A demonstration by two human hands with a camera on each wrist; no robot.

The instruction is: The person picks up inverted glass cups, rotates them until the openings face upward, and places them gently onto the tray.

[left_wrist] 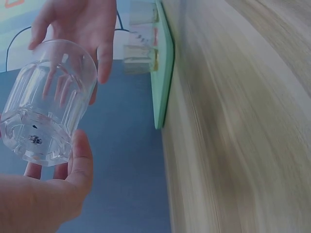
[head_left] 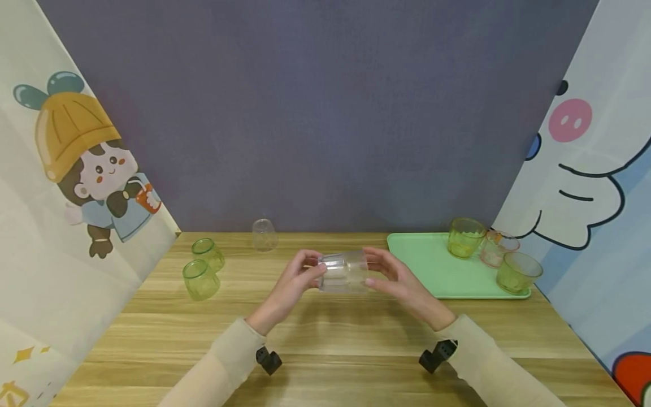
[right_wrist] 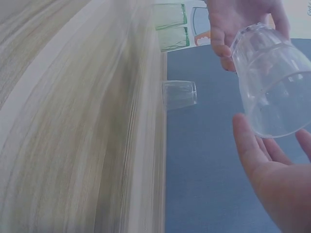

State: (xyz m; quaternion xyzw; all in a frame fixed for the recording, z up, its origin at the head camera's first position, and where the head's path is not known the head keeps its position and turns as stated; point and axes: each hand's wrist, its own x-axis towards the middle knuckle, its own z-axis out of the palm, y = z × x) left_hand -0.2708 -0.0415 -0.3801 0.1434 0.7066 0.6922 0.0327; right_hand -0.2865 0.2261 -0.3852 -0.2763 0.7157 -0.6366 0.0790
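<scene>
A clear ribbed glass cup [head_left: 344, 271] is held on its side above the middle of the wooden table [head_left: 325, 339]. My left hand [head_left: 300, 277] grips its base end, thumb [left_wrist: 80, 160] against the bottom edge of the cup [left_wrist: 46, 102]. My right hand [head_left: 391, 277] has its thumb and fingers round the mouth end. In the right wrist view the cup's [right_wrist: 272, 82] open mouth faces my right palm [right_wrist: 277, 184], with the thumb [right_wrist: 245, 141] beside the rim.
Two green cups [head_left: 207, 252] [head_left: 200, 279] stand at the left. A clear cup [head_left: 264, 234] stands mouth-down at the back. A green tray [head_left: 437, 277] on the right carries two green cups [head_left: 465, 237] [head_left: 517, 271] and a pink one [head_left: 498, 247]. Cartoon panels flank the table.
</scene>
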